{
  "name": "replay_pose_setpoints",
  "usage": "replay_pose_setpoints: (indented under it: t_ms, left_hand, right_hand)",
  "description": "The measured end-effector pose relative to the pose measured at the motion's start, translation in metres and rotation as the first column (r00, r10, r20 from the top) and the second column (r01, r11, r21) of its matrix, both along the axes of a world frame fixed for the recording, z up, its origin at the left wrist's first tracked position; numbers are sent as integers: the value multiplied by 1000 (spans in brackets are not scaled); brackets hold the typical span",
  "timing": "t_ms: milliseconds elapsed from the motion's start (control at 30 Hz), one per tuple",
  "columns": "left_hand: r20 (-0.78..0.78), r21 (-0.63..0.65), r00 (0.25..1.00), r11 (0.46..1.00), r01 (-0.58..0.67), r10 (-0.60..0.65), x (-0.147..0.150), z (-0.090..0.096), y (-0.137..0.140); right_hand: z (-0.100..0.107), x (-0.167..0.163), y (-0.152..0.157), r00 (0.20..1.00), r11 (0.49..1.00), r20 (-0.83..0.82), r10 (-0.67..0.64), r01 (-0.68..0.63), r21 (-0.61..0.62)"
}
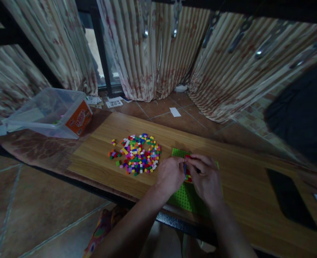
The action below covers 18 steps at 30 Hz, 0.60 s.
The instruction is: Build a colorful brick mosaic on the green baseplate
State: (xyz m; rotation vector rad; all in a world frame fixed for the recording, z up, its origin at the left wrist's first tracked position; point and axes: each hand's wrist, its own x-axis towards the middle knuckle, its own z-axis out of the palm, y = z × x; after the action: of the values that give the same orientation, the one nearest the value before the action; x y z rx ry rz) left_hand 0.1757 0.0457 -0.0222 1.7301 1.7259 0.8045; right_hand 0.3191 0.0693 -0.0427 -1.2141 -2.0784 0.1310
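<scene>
"Patterned curtains (pixel 158 53) hung behind, above a tiled floor, and a wooden board (pixel 252 157) lay along the table. Where were the hands?"

"Both were over the green baseplate (pixel 184 197), thumbs turned inward. The left hand (pixel 170 174) came in from one side, the right hand (pixel 208 181) from the other."

"And the thing between them?"

"A cluster of coloured bricks (pixel 188 176) on the plate, directly between the two, with a red brick (pixel 188 157) at its far end, by the fingertips."

"Was anything gripped?"

"The right thumb and fingers looked pinched on that red brick. The left fingertips met it closely, but whether they held anything I couldn't tell."

"Which way did the cluster run?"

"Its visible strip pointed away from the person; the hands hid too much to settle its long axis."

"And the loose bricks (pixel 141 154)?"

"Spread on the board to the left, so the left hand was nearer them."

"Any container?"

"One clear bin (pixel 51 130) beyond them at the far left, lidless, orange-labelled. Small pink and green bits showed inside, too blurred to identify."
</scene>
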Motion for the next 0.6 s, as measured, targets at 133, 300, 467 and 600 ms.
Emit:
replay_pose_setpoints:
  t_ms: [133,300,467,600]
  left_hand:
    - [-5,18,1000,1000,11,-11,2,-3,-1]
    - [-32,16,998,999,-52,52,-14,-3,6]
    - [-234,20,943,971,-238,236,-51,-3,15]
    - [-429,39,865,962,-270,260,-66,-8,15]
  right_hand:
    - [0,0,0,1000,1000,1,12,-12,-16]
    - [1,-2,-3,998,999,-63,-25,24,-29]
    - [6,1,-4,965,990,-250,-79,47,-132]
    - [11,7,-1,926,987,-353,-131,89,-135]
